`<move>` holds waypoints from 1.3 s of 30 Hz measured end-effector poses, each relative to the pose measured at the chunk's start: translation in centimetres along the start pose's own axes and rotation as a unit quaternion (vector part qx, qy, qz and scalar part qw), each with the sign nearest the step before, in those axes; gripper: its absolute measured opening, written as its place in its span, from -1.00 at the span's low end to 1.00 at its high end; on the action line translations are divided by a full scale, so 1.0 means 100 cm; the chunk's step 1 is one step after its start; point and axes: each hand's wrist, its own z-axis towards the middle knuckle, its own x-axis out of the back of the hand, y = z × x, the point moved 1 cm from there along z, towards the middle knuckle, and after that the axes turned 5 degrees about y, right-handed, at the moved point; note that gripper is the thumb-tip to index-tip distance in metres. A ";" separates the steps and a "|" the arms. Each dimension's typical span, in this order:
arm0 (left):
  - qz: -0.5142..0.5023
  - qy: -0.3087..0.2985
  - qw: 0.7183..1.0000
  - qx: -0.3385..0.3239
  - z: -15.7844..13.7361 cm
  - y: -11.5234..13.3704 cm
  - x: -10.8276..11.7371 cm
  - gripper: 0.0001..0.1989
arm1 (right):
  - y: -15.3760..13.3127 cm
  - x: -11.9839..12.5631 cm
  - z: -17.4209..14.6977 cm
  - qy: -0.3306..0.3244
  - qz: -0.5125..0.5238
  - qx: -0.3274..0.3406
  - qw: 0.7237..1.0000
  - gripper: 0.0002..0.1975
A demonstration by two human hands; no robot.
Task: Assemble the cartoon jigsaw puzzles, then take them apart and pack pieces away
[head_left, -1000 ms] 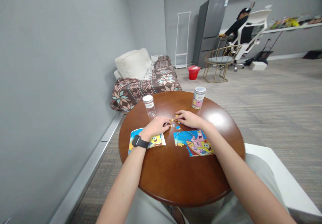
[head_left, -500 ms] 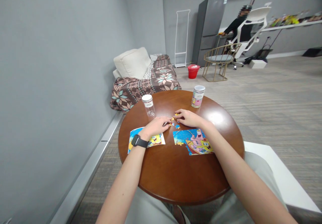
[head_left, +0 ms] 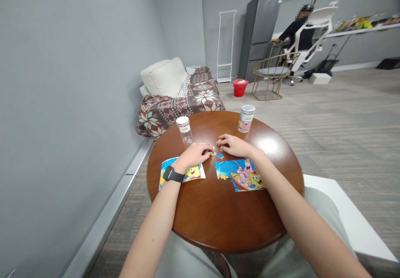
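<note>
Puzzle pieces (head_left: 221,156) lie loose on the table (head_left: 200,215), between the left hand (head_left: 196,154) and right hand (head_left: 234,146). They look light, thin and stiff, probably best pinched by opposite edges, since they may slide on the glossy surface. The hands are apart, fingers curled by the pieces; whether either grips one cannot be told. Closer in, the partly joined puzzle (head_left: 223,169) would likely split if lifted.

This looks like an office lounge, with its swivel chair (head_left: 323,15), tall fridge (head_left: 264,23), draped sofa (head_left: 187,104) and counter (head_left: 371,45).
</note>
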 end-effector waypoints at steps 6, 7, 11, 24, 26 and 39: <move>0.005 -0.035 0.999 -0.001 0.002 0.000 -0.006 -0.62 | -0.004 0.000 -0.001 -0.003 0.004 0.006 1.000 -0.65; 0.009 -0.039 0.999 0.008 0.002 0.000 -0.007 -0.61 | -0.005 0.001 -0.001 -0.003 0.006 0.007 1.000 -0.65; 0.022 -0.045 0.998 0.040 0.002 -0.002 -0.007 -0.59 | -0.006 0.003 -0.001 -0.006 0.007 0.005 1.000 -0.64; 0.060 -0.037 0.997 0.038 0.000 -0.005 -0.008 -0.59 | -0.006 0.006 -0.002 -0.001 0.020 0.006 1.000 -0.69; 0.064 -0.030 0.997 0.032 0.001 -0.004 -0.007 -0.60 | -0.006 0.005 -0.002 -0.003 0.021 0.010 1.000 -0.69; 0.045 -0.022 0.999 0.015 0.001 0.000 -0.007 -0.65 | -0.009 0.007 0.000 -0.025 0.025 0.004 0.999 -0.69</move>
